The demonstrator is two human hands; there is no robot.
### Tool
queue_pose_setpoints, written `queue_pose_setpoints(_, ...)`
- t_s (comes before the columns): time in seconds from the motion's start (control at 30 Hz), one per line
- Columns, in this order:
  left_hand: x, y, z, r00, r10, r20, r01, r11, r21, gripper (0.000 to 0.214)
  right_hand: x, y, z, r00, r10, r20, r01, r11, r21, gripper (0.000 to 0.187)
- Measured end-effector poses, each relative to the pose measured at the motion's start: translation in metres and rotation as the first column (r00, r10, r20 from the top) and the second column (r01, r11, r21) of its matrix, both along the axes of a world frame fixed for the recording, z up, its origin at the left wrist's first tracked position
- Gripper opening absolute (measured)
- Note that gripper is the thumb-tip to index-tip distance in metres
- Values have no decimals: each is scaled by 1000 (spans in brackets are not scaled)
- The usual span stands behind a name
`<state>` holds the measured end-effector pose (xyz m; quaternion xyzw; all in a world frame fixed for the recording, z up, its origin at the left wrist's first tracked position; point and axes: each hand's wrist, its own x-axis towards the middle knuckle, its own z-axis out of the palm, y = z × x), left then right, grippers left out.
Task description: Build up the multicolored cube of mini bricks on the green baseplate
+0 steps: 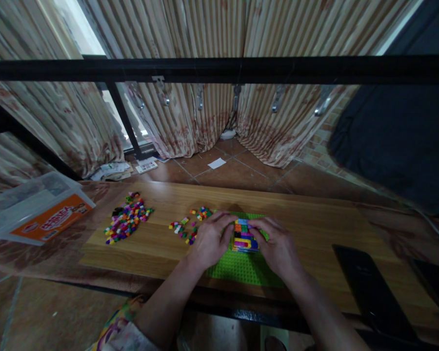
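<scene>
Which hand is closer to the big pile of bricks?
Left. The left hand is right of the big pile, past some loose bricks; the right hand is farther off, across the brick building.

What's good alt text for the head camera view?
A person's left hand and right hand touch a multicoloured plastic-brick build over a studded green plastic baseplate. Small multicoloured plastic bricks lie leftward on the brown wooden tabletop.

striped curtains (pixel 190 34) | black rail (pixel 205 71), metal fittings (pixel 200 99) below | white paper (pixel 217 163) on brown tiled floor (pixel 241 171)
</scene>
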<state>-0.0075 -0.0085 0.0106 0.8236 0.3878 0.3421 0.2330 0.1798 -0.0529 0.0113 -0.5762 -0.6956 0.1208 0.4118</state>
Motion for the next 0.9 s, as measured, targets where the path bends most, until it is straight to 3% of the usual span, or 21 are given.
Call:
queue_pose_setpoints(0.13, 1, -6, -2, 998, -56, -22, 57, 996, 63, 31, -1, 0, 0, 1000, 10, -24, -10, 1000, -1, 17)
queue_pose_setpoints(0.33, 0, -7, -4, 997, -48, -64, 56, 991, 119, 33, 1, -2, 2, 994, -19, -103, 14, 998, -57, 14)
queue_pose_setpoints(0.5, 0, -8, -5, 996, -50, -70, 58, 992, 115, 33, 11, -1, -1, 962, -162, -219, 146, 985, -88, 20)
queue_pose_setpoints(0.63, 1, -9, -4, 997, -33, -77, 42, 992, 121, 35, 12, 4, -11, 885, -301, -357, 220, 943, -249, 37)
queue_pose_setpoints(0.77, -6, -2, -1, 996, 74, -57, -67, 992, 110, 34, 2, 10, -22, 834, -306, -459, 164, 932, -323, 45)
queue_pose_setpoints(0.9, -28, 16, 4, 946, 317, -66, -318, 948, -3, 35, -7, 13, -26, 819, -322, -475, 146, 918, -369, 50)
